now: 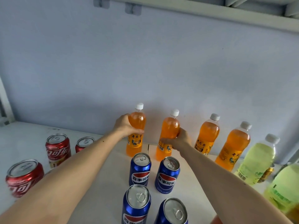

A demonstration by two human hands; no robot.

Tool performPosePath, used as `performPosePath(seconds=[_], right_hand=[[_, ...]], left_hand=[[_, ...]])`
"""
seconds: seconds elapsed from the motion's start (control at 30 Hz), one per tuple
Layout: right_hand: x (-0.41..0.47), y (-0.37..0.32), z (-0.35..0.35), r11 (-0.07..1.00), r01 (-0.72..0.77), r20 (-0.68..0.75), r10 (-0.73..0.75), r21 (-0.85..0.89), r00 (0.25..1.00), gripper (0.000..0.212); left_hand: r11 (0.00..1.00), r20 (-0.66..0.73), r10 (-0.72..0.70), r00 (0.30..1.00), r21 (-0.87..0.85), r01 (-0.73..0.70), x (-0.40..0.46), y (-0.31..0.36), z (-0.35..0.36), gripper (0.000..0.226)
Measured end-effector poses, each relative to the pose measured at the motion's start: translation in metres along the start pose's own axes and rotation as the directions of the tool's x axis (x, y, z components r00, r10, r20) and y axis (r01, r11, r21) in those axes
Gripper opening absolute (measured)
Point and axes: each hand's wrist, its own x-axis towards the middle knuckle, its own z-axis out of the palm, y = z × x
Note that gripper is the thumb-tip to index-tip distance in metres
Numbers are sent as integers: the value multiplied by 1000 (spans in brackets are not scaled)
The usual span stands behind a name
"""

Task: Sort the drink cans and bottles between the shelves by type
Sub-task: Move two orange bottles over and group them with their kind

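Observation:
Several orange soda bottles with white caps stand in a row along the back wall. My left hand (127,126) grips the leftmost orange bottle (137,122) around its shoulder. My right hand (178,140) grips the second orange bottle (169,126) at its middle. Both bottles stand upright on the white shelf (29,136). Two more orange bottles (208,133) (233,146) stand to the right. Several blue Pepsi cans (140,168) (167,174) (136,204) stand in front, between my forearms. Red Coca-Cola cans (58,149) (24,177) stand at the left, one partly hidden by my left arm.
Two pale green bottles (258,160) (284,186) stand at the right edge, with a gold can (267,174) partly hidden between them. A blue-grey back wall (145,62) closes the shelf. Another shelf's underside (226,15) runs overhead at top right.

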Motion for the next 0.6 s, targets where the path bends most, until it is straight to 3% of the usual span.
performPosePath(seconds=[0.37,0.6], right_hand=[[-28,-33,-38,995,100,-97,-101,-13,990,71],[-88,-65,-91,976,215,-215,-202,42,956,72]], left_hand=[[992,-93,100,991,-65,-107,-35,32,-33,71],[946,-128,268,955,-150,-286,-75,92,-82,67]])
